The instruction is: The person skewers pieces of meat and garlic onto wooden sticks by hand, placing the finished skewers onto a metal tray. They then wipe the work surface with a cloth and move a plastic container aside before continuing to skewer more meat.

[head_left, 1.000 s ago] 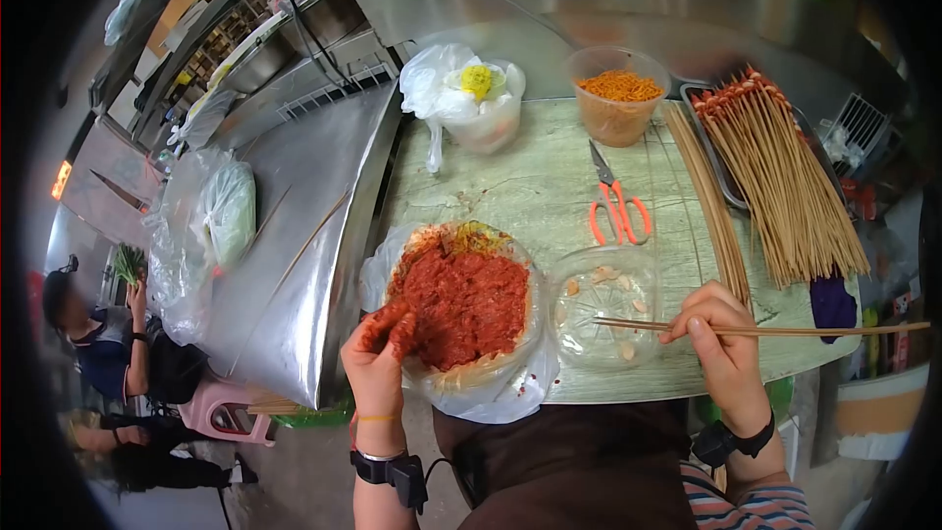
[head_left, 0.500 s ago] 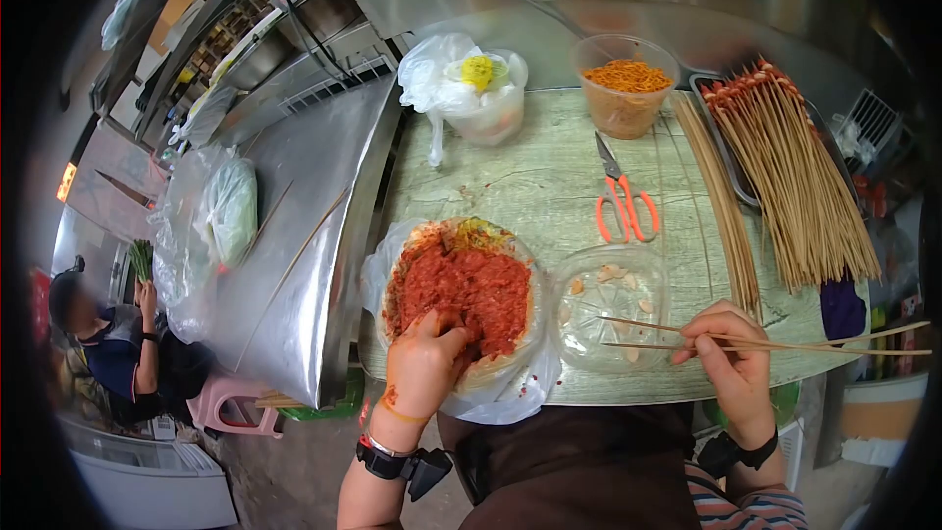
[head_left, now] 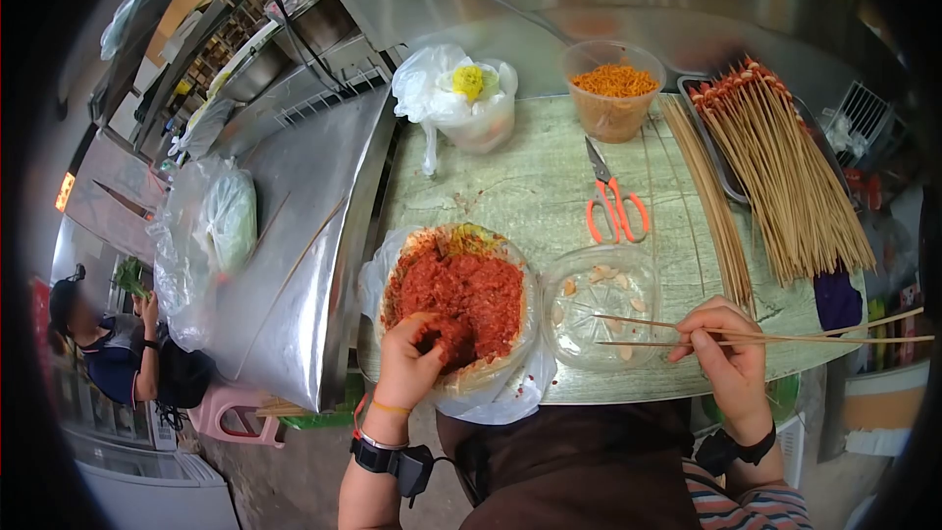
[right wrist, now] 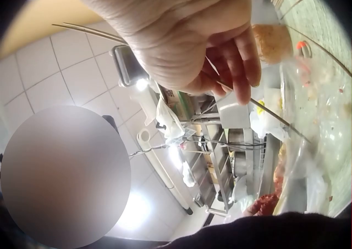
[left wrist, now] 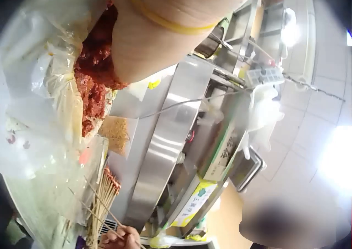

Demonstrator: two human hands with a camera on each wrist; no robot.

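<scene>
My left hand reaches into the near left side of a plastic-lined bowl of wet red seasoned meat. Its fingers and thumb curl round a clump of that meat, and the fingertips are partly hidden in it. In the left wrist view the meat shows beside the wrist. My right hand pinches two thin bamboo skewers, spread slightly apart. Their left ends hang over a clear plastic tray with several pale pieces in it. No meat shows on these skewers.
Orange-handled scissors lie behind the clear tray. Farther back stand a tub of orange shreds and a bagged tub. Loose skewers and a tray of filled skewers lie at right. A person sits far left.
My left hand has moved from the bowl's left edge down into the meat, its fingers curling there. The skewers in my right hand have fanned apart into two.
</scene>
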